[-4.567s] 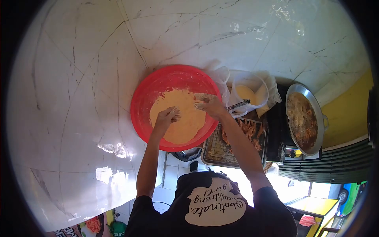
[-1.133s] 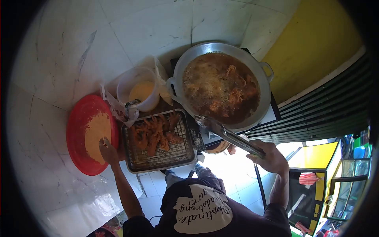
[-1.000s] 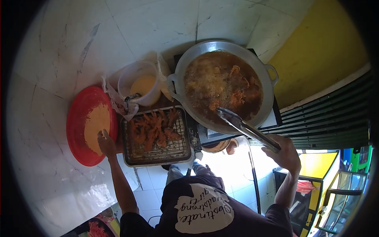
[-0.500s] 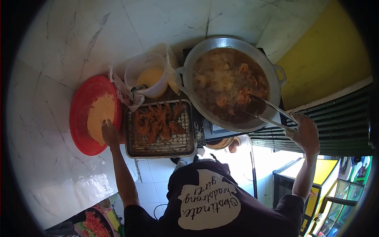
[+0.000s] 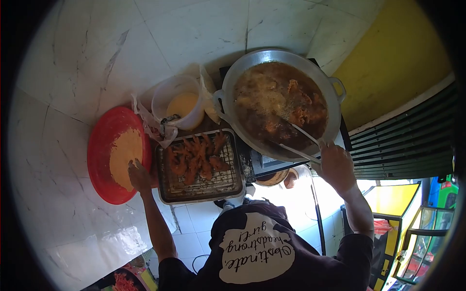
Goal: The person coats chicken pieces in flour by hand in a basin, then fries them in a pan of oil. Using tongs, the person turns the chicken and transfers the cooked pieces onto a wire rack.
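My right hand (image 5: 335, 165) is closed round long metal tongs (image 5: 304, 133), whose tips dip into the hot oil among browned fried pieces (image 5: 302, 115). The oil bubbles in a large wide silver wok (image 5: 337, 127) with two side handles. On the left, my left hand (image 5: 139, 177) lies with its fingers stretched out over the near right side of a red basin (image 5: 100, 157) that holds pale flour (image 5: 125, 154). Between my hands, several fried chicken feet (image 5: 196, 157) rest on a wire rack in a metal tray (image 5: 167, 196).
Behind the tray stands a clear plastic tub (image 5: 162, 99) with yellowish liquid, plastic bags around it. The wok sits on a stove (image 5: 264, 167) beside the marbled tile wall (image 5: 194, 29). Dark green slats (image 5: 403, 145) and a yellow cabinet (image 5: 391, 199) are at the right.
My right hand and the tongs have moved left, bringing the tips farther toward the middle of the wok. My left hand stays at the red basin. The view has shifted slightly.
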`<move>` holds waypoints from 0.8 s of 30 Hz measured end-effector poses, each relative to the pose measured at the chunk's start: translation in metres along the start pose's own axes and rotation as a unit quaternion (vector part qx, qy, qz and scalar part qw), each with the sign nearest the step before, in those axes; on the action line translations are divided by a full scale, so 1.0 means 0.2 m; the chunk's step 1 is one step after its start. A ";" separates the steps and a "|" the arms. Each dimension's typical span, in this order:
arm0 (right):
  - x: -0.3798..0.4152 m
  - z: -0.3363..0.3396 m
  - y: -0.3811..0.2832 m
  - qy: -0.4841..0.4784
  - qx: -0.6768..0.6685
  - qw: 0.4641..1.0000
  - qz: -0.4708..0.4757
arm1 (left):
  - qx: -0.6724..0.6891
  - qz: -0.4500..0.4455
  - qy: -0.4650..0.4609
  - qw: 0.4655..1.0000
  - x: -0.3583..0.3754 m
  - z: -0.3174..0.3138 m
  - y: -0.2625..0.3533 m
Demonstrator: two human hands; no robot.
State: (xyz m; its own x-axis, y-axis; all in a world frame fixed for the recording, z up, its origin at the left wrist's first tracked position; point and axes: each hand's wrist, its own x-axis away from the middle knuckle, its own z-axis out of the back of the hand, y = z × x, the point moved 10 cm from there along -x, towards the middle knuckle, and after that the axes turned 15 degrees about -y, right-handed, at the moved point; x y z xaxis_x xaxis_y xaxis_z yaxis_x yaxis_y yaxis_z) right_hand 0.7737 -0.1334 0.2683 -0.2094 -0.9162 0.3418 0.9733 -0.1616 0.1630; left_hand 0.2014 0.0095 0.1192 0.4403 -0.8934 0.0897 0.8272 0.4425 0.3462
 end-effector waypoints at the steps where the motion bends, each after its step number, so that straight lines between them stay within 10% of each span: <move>1: 0.00 0.03 -0.02 0.028 0.040 0.999 0.009 | 0.000 -0.002 -0.001 1.000 0.00 -0.01 0.00; 9: 0.02 0.08 -0.01 0.063 0.052 0.997 0.016 | 0.001 -0.012 0.002 1.000 0.00 0.00 0.01; 24: 0.02 -0.02 0.23 -0.191 -0.182 0.964 -0.027 | 0.006 -0.030 0.005 1.000 -0.01 -0.01 -0.01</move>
State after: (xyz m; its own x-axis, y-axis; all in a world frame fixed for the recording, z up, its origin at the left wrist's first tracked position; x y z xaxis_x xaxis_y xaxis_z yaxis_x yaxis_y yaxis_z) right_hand 0.8171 -0.1458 0.2728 -0.2121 -0.7127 0.6687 0.9140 -0.3867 -0.1223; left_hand 0.2001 0.0099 0.1163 0.3941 -0.9171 0.0596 0.8474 0.3877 0.3628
